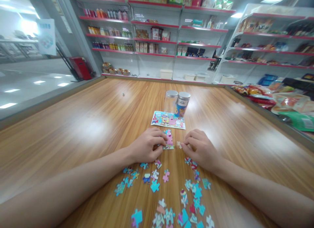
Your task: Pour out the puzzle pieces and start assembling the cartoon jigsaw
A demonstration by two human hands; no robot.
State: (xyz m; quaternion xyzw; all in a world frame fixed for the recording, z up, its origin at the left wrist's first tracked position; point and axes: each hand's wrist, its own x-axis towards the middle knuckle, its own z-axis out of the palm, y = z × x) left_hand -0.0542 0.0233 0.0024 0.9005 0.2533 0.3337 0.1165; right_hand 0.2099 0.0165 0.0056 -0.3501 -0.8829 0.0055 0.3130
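Note:
A joined section of a jigsaw puzzle with a pink cartoon figure lies between my hands. My left hand is curled over its left side, fingers bent and holding it against the table; the fingertips partly hide that edge. To the right, my right hand pinches a small pale puzzle piece between thumb and fingers, just apart from the joined section. Beyond them lies a picture sheet with cartoon figures. Loose pieces are scattered nearer me, including a pink piece and a light-blue piece.
A clear jar and a blue-labelled jar, both with silver lids, stand behind the sheet on the wooden table. A tiny object lies at the far left. Stocked shelves rise behind; packaged goods lie at right.

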